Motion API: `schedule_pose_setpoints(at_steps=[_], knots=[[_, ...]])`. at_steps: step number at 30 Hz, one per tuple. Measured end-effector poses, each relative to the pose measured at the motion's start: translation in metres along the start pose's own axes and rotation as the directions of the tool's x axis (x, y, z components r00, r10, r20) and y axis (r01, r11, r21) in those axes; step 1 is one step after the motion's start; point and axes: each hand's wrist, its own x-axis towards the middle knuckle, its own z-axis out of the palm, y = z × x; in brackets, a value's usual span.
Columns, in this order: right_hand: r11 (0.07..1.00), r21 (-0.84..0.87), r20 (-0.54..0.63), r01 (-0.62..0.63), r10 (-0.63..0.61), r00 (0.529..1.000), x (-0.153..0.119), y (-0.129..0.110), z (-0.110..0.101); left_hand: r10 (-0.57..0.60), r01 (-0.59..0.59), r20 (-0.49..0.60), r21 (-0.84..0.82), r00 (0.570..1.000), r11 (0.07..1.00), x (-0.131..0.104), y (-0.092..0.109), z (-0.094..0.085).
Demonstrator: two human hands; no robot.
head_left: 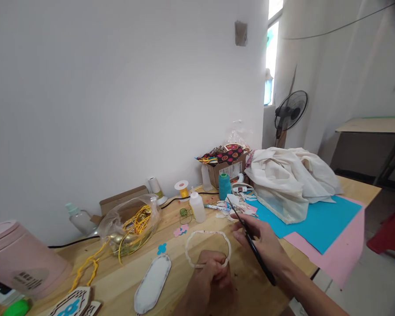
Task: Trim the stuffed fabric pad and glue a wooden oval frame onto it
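My left hand is closed on a thin off-white ring, holding it at its lower edge above the wooden table. The ring is uneven and roughly oval. To its right, my right hand grips a long black pointed tool, seen nearly edge-on, so whether it is scissors or tweezers is unclear. The tool's tip points up and left, apart from the ring. On the table left of my left hand lies a long white panel with a dark rim. A blue paper flower sits just beyond that panel.
Behind the ring stand a white squeeze bottle and a teal thread cone. Blue sheet and white cloth lie right. A plastic bag with yellow cord and a pink bin are left.
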Motion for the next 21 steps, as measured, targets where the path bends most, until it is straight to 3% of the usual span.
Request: schedule_pose_setpoints(at_steps=[2, 4, 11, 16, 19, 21], knots=[[0.977, 0.212, 0.104, -0.027, 0.005, 0.995, 0.000, -0.015, 0.002, -0.009, 0.009, -0.024, -0.025, 1.000, 1.000, -0.002, 0.002, 0.001], [0.947, 0.308, 0.158, -0.094, 0.046, 0.986, 0.000, -0.026, 0.004, -0.008, 0.006, -0.038, -0.046, 0.999, 0.999, -0.003, 0.002, 0.002], [0.899, 0.393, 0.094, -0.193, 0.170, 0.981, 0.000, -0.023, 0.019, 0.028, -0.028, -0.027, -0.003, 0.999, 1.000, 0.001, 0.002, 0.005], [0.941, 0.309, 0.106, -0.141, 0.113, 0.988, -0.001, -0.013, 0.025, 0.039, -0.040, -0.088, -0.010, 0.995, 0.999, 0.005, -0.003, 0.008], [1.000, 0.007, 0.070, 0.022, -0.022, 0.997, 0.000, -0.001, 0.017, 0.015, -0.023, -0.128, -0.061, 0.992, 0.998, 0.008, -0.008, 0.005], [0.985, -0.151, 0.069, 0.083, -0.073, 0.995, 0.000, 0.008, 0.009, -0.006, -0.010, -0.142, -0.110, 0.990, 0.994, 0.011, -0.011, 0.001]])
